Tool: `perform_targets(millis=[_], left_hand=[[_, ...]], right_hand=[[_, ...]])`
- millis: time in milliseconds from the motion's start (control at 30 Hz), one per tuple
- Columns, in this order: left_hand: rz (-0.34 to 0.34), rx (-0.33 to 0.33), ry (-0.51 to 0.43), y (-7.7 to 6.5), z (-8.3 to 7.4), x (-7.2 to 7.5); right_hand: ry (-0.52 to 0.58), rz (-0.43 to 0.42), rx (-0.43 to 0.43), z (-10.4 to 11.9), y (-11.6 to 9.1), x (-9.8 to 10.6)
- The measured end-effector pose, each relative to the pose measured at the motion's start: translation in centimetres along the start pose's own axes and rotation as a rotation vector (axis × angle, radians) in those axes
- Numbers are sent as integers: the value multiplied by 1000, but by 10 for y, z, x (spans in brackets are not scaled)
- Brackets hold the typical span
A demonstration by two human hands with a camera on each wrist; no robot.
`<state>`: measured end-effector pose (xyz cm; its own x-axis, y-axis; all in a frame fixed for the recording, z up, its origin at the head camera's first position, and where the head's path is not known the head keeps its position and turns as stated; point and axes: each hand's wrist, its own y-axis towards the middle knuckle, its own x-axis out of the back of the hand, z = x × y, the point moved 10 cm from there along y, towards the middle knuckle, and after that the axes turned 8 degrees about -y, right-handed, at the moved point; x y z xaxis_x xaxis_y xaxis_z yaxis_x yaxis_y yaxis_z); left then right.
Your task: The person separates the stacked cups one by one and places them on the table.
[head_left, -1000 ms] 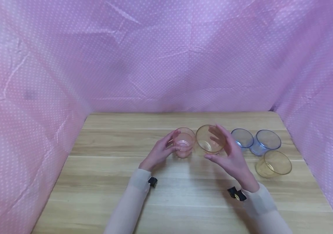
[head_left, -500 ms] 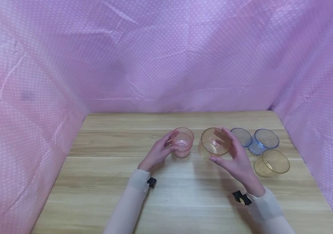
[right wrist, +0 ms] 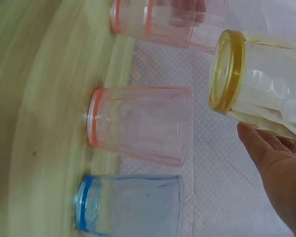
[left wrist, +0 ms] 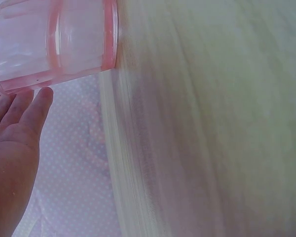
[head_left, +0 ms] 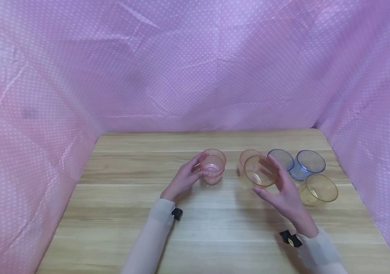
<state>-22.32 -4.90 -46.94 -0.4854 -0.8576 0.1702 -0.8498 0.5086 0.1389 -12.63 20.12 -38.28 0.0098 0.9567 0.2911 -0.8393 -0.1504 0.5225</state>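
Observation:
My left hand (head_left: pixel 182 182) grips two nested pink plastic cups (head_left: pixel 212 178), which stand upright on the table. In the left wrist view, the fingers touch the side of this pink stack (left wrist: pixel 24 54). A clear yellow cup (right wrist: pixel 266 74) is in my right hand (head_left: pixel 288 199), between thumb and fingers, lifted above the tabletop. From the head view it partly covers a single pink cup (head_left: pixel 244 156). The right wrist view shows that single pink cup (right wrist: pixel 143 123) standing on the table, with a blue cup (right wrist: pixel 138 207) beside it.
Two blue cups stand at the right, the left one (head_left: pixel 278 154) partly behind my right hand and the other blue cup (head_left: pixel 301 172) beyond it. Another yellow cup (head_left: pixel 318 194) is nearer the front. Pink dotted cloth (head_left: pixel 195 76) hangs around the wooden table (head_left: pixel 130 220).
My right hand has carried the yellow cup to the right and nearer to me, uncovering part of the single pink cup. The left hand stays on the pink stack.

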Motion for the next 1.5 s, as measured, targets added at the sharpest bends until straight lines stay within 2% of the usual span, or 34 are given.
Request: perform_targets(millis=[267, 533, 767, 1067, 1267, 1400, 1500], left_hand=[[-6, 3, -27, -2, -1, 1], [-7, -5, -24, -1, 0, 1], [-2, -5, -38, 0, 2, 0], [-8, -6, -32, -1, 1, 1], [-7, -13, -29, -1, 2, 1], [-6, -17, -33, 0, 1, 1], [-3, -22, -37, 0, 0, 1]], right_hand=[[-85, -13, -69, -8, -10, 7], [-108, -4, -74, -15, -21, 13], [-225, 16, -195, -30, -31, 20], [-357, 41, -256, -40, -40, 30], [-444, 52, -347, -50, -48, 38], [-468, 44, -380, -54, -52, 44], [-450, 31, -370, -55, -54, 46]])
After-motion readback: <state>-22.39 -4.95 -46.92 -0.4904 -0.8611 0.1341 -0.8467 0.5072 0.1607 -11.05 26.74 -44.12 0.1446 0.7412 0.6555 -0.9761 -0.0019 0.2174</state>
